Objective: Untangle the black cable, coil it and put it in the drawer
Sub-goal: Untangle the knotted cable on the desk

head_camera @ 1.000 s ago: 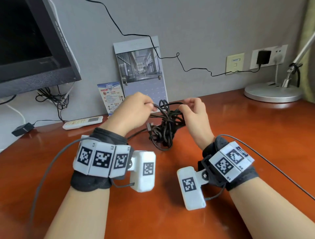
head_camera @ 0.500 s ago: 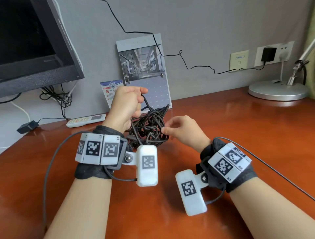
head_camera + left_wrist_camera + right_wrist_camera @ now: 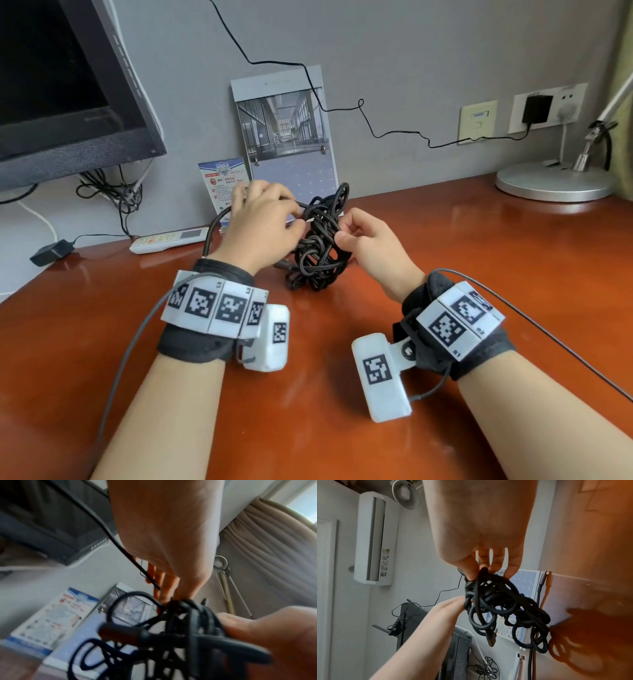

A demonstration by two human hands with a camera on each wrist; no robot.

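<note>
The black cable (image 3: 322,240) is a knotted bundle standing on the wooden desk (image 3: 479,274), its top lifted between both hands. My left hand (image 3: 296,214) grips strands at the bundle's upper left, and one loose strand (image 3: 211,229) arcs out behind its wrist. My right hand (image 3: 340,234) pinches a strand on the bundle's right side. In the right wrist view thumb and fingers (image 3: 511,569) pinch the top loop, the tangle (image 3: 498,608) hangs below, and a plug end (image 3: 491,639) dangles. In the left wrist view the cable (image 3: 180,635) is blurred. No drawer is in view.
A monitor (image 3: 68,85) stands at the back left with a white remote (image 3: 168,237) and a small adapter (image 3: 51,251) below it. A calendar (image 3: 284,137) and a card (image 3: 224,185) lean on the wall. A lamp base (image 3: 555,181) sits at the back right.
My left hand rose with a strand, then came back down onto the bundle. My right hand dropped and shifted to the bundle's right side. The bundle now touches the desk.
</note>
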